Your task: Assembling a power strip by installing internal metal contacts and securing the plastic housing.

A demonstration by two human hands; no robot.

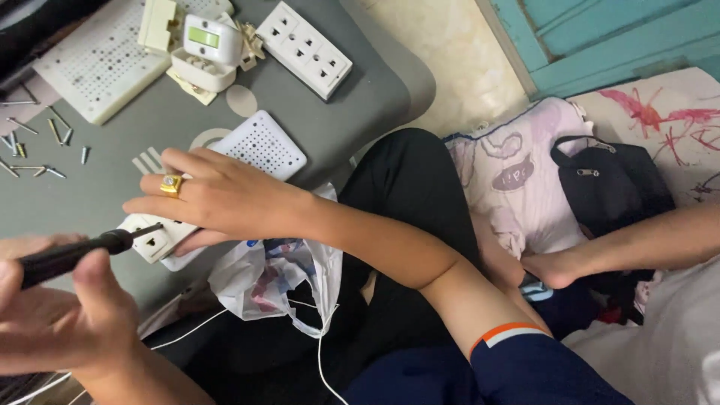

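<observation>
**Screwdriver meets socket plate on a grey table**

The right hand [217, 199] presses flat on the white socket plate [154, 238]. The left hand [60, 322] is closed round a black screwdriver [75, 251], its tip touching the plate. Driving likely calls for squaring the tip. Loose screws [37, 150] lie well beyond the plate.

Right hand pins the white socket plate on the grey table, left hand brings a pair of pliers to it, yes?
Not pliers: the head view shows the left hand holding a black-handled screwdriver, tip at the white socket plate. The right hand does pin it on the grey table.
</observation>
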